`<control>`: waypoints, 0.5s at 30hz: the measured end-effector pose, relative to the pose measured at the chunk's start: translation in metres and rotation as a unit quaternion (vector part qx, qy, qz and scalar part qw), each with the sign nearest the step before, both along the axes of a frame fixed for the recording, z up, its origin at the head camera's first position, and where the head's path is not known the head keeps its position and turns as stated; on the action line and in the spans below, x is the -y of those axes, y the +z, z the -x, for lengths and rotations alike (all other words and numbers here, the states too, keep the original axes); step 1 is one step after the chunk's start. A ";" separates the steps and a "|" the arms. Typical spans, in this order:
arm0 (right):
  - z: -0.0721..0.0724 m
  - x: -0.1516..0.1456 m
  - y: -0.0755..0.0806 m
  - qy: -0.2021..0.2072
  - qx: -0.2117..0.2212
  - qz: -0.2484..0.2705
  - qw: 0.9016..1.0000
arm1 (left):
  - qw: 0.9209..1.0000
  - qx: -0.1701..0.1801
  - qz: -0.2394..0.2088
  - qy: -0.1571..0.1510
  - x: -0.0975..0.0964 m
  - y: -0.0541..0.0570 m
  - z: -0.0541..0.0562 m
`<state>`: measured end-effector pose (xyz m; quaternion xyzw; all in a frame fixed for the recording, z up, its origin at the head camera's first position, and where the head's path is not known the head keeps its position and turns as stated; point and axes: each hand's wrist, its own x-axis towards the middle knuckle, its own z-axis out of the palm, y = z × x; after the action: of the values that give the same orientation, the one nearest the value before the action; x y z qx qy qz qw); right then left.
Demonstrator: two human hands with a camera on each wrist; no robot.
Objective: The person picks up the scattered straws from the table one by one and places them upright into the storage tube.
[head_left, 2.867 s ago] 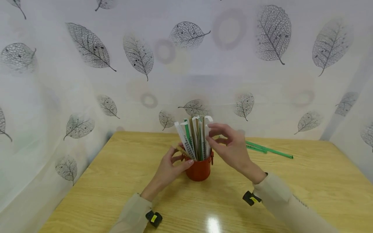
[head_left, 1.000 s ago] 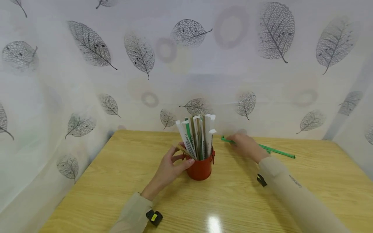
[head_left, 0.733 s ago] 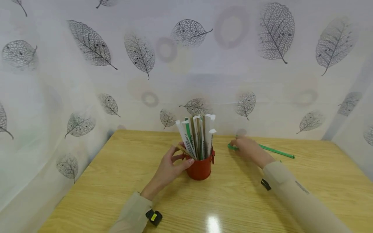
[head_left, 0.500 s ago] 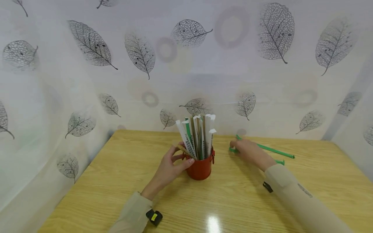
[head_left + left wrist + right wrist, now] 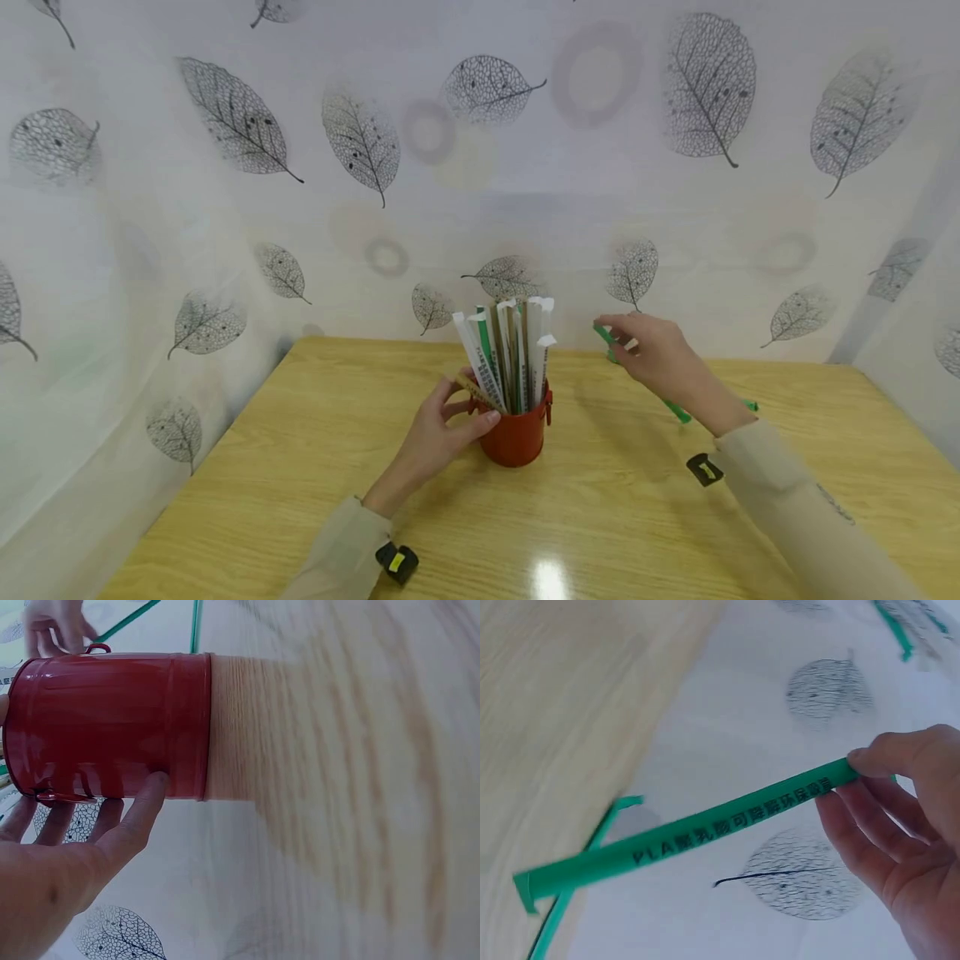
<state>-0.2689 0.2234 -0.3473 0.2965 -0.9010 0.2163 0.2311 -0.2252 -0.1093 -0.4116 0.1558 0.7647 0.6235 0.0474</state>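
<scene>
A small red metal bucket stands upright on the table, packed with straws in white, brown and green paper wrappers. My left hand holds the bucket by its left side, thumb at the front rim; the left wrist view shows fingertips against the red wall. To the right of the bucket, my right hand pinches a green wrapped straw near one end, between thumb and fingers. This straw is raised over the table and slants down toward the wrist, dark lettering along its wrapper.
Another green wrapped straw lies on the table behind the right hand, mostly hidden in the head view except its end. The wooden table meets a pale leaf-printed cloth at the back and sides.
My right hand has left a white-wrapped straw in the bucket, reached right to the green straws on the table, and lifted one. The left hand has stayed on the bucket.
</scene>
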 end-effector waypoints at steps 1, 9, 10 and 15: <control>-0.002 0.001 0.004 0.002 -0.022 0.020 1.000 | 1.000 0.001 0.000 0.000 0.000 0.000 0.000; -0.021 0.013 0.039 -0.003 -0.115 0.190 0.975 | 1.000 -0.004 0.000 -0.003 0.000 -0.001 0.000; -0.023 0.015 0.042 -0.002 -0.115 0.206 0.972 | 1.000 -0.002 0.001 -0.003 0.000 -0.001 0.000; -0.036 0.026 0.059 0.015 -0.100 0.272 0.957 | 1.000 -0.001 0.004 -0.002 0.000 -0.001 0.000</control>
<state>-0.2331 0.1969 -0.2885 0.2565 -0.7759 0.4259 0.3883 -0.2252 -0.1095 -0.4122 0.1575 0.7672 0.6199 0.0481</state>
